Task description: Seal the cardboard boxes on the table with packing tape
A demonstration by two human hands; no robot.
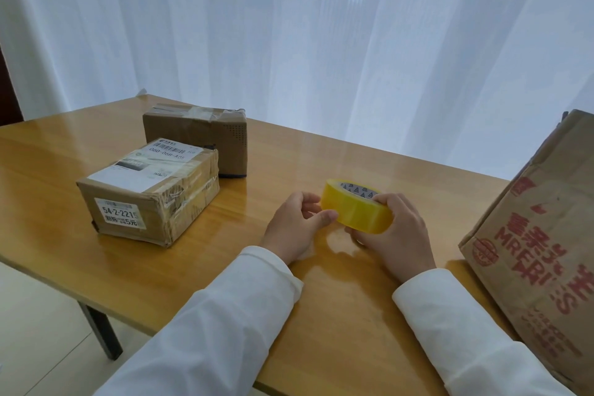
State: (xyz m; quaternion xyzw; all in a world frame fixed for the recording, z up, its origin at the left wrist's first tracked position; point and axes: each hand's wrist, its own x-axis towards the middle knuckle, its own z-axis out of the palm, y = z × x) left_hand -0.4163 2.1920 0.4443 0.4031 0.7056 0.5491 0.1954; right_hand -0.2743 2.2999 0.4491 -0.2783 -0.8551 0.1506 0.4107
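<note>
A yellow roll of packing tape (355,207) is held just above the wooden table (321,305), near its middle. My right hand (397,234) grips the roll from the right, fingers curled over its rim. My left hand (297,223) touches the roll's left side with thumb and fingertips. Left of the hands sits a labelled cardboard box (149,191) with old tape on it. Behind that one stands a second brown box (199,135), taped on top. A large cardboard box with red print (540,251) stands at the right edge, partly cut off by the frame.
White curtains (305,41) hang behind the table's far edge. The table's left front edge drops off to a pale floor (38,325), where a dark table leg (103,331) shows. Bare tabletop lies between the hands and the two small boxes.
</note>
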